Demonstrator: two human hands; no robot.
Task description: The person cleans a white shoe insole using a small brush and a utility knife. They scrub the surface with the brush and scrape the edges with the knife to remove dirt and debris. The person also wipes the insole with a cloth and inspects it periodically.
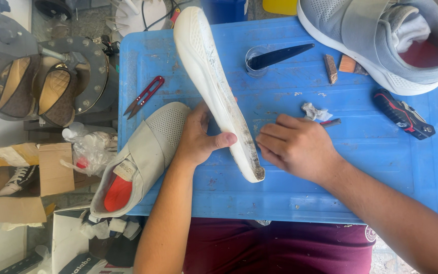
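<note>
Both hands are working at a detached white sole [214, 86] standing on its edge across the blue desk [381, 167]. Left hand [198, 137] is gripping the sole, thumb wrapping over its lower part, while its wrist is lying against a grey slip-on shoe [148, 152] at the desk's left edge. Right hand [297, 147] is curling its fingers against the sole's dirty heel end; whether it is holding anything I cannot tell. Red snips [144, 95] are lying left, a black cutter [404, 114] right.
</note>
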